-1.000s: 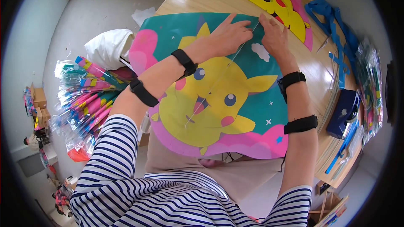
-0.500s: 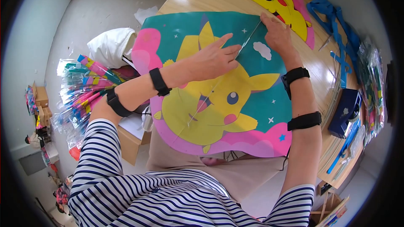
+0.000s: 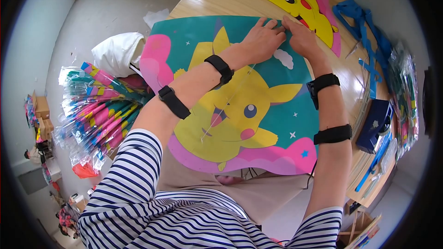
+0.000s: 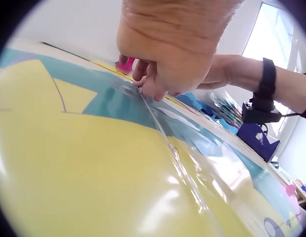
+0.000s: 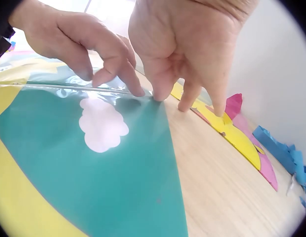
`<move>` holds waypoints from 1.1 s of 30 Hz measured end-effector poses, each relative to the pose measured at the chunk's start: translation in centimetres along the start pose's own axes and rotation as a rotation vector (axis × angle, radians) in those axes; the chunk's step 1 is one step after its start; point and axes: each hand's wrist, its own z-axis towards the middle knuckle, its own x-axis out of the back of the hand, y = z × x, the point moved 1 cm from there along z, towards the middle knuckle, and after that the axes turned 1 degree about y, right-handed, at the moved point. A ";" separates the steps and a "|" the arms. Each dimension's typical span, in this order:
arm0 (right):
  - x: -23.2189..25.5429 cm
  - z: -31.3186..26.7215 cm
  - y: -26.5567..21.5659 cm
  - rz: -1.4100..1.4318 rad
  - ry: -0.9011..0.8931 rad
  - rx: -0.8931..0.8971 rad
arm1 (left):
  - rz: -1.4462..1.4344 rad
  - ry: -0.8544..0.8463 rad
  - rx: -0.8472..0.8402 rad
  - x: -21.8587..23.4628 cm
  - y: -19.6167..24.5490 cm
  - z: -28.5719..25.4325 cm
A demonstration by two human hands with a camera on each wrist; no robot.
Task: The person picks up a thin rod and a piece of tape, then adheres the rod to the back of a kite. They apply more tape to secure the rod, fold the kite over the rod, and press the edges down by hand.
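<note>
A large teal, yellow and pink printed sheet [image 3: 295,110] lies across the table's front edge and above the lap. A narrow clear strip [image 3: 241,85] runs diagonally over it, shiny and creased in the left wrist view [image 4: 180,168]. At the sheet's far edge, the left hand [image 3: 264,41] touches the strip's upper end with bent-down fingertips. Right beside it, the right hand [image 3: 304,41] presses the sheet's corner; in the right wrist view one digit of this hand [image 5: 185,49] rests on the edge and other fingertips stand on the wood.
A second printed sheet [image 3: 300,7] lies at the table's far side. Blue ribbon [image 3: 367,32], a dark blue box [image 3: 374,124] and plastic-wrapped pieces [image 3: 404,101] are on the right. Many wrapped bundles [image 3: 101,110] and a white bag [image 3: 119,53] stand at the left.
The left hand slid down along the strip half a second ago and is now back up at the far edge beside the right hand. The right hand has stayed at the corner.
</note>
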 end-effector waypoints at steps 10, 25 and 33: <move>0.7 -0.3 -0.6 0.005 -0.033 -0.051 | -0.022 0.044 0.035 -0.2 0.8 -0.1; -0.7 -0.2 0.3 -0.087 0.087 -0.018 | -0.137 -0.063 0.058 4.7 5.7 -11.3; -1.3 -0.3 0.7 -0.046 0.181 0.040 | -0.143 -0.231 0.072 6.6 6.3 -15.2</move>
